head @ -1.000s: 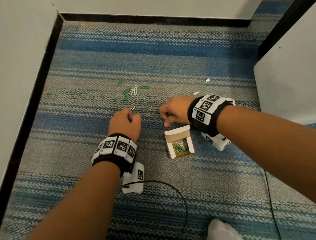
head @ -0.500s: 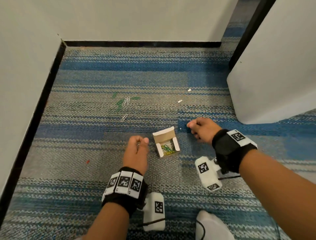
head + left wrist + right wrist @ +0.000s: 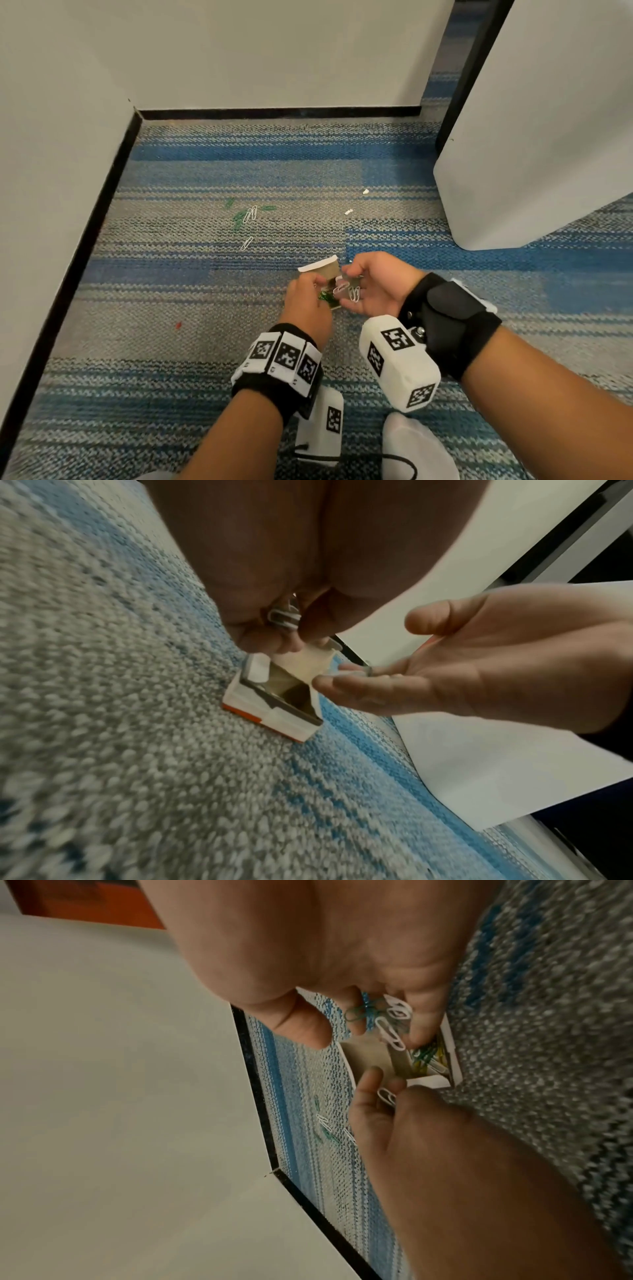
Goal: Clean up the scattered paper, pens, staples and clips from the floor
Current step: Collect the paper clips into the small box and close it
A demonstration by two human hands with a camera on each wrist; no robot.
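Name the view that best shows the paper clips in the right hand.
Right wrist: white and green paper clips lie close-up in the right hand. Head shows them small; left wrist, barely one, edge-on.

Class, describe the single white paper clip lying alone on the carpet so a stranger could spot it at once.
Find the corner where the black skirting meets, then come down the striped carpet toward the person. Just past the cluster of green and white clips lies the lone white paper clip. Unlike them, it lies by itself, touching no other clip.
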